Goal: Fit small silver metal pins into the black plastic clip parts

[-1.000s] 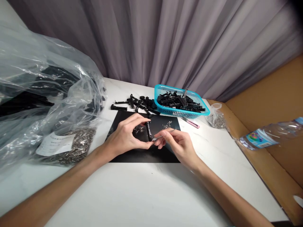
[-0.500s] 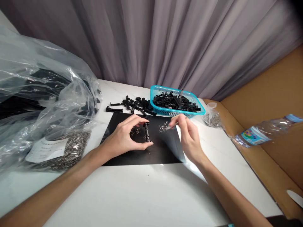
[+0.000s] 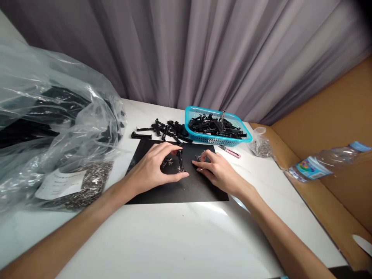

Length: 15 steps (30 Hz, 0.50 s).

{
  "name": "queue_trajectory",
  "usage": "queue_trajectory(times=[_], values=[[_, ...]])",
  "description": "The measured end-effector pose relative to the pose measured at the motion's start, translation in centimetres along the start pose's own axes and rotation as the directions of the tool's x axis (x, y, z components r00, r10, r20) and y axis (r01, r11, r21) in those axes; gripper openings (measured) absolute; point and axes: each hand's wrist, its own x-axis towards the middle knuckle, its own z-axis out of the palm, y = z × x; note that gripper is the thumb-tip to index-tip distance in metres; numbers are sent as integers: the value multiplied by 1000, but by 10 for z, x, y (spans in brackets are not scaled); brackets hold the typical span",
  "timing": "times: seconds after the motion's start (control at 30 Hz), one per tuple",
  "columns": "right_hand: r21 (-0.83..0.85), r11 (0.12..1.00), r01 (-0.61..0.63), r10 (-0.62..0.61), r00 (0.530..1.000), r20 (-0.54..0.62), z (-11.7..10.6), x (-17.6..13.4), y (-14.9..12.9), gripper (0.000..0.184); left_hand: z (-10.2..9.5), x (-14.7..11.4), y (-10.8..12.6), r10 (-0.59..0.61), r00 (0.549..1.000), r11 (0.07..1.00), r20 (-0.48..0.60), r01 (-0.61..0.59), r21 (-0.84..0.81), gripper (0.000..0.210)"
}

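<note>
Held part glossy plast.; bits shiny mtl; curtain matt cloth.

No text can be read: print on the white label of the bag is too small, the bottle label blurred.

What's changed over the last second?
The right hand has moved rightward, away from the black part, to the right pile of metal bits; whether it still holds the tool is unclear. The left hand still holds the part, and the blue basket hasn't moved.
</note>
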Motion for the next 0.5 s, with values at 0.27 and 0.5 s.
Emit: queue_trajectory(times=[0.27,0.5], values=[[435,888,-149,238,958,-157,1,4,-6,8,4,-4,1,29,995,999,95,-26,-27,65],[883,420,-210,327,943,69,-4,7,-5,27,6,-7,6,76,984,996,161,-69,-51,68]])
